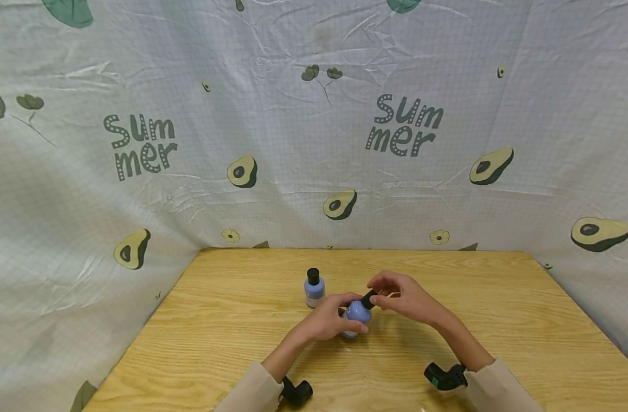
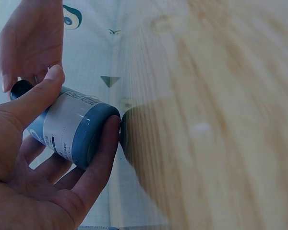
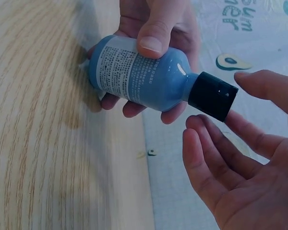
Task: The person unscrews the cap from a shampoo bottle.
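Hands meet over the middle of the light wooden tabletop (image 1: 231, 343), and between them is a small blue plastic bottle with a white printed label (image 3: 134, 72). The left hand (image 1: 326, 323) grips the body of this bottle: the thumb lies across the label on top and the other fingers curl under it, so the bottle is held a little above the wood, not standing. Its long axis is tilted, almost lying, with the base toward the left palm and the black screw cap (image 3: 212, 96) pointing away to the person's right.

The right hand (image 1: 403, 297) is just at that cap end. From the right wrist view its fingers are spread and relaxed, curved around the cap with a small gap, perhaps touching it lightly at one fingertip; I cannot say it pinches. So the cap lies directly before the right hand, which is the nearer one to it.

A second small blue bottle with a black cap (image 1: 314, 288) stands upright on the tabletop just behind, near the left hand. A pale cloth printed with avocados and the word "Summer" (image 1: 138, 143) hangs all around.
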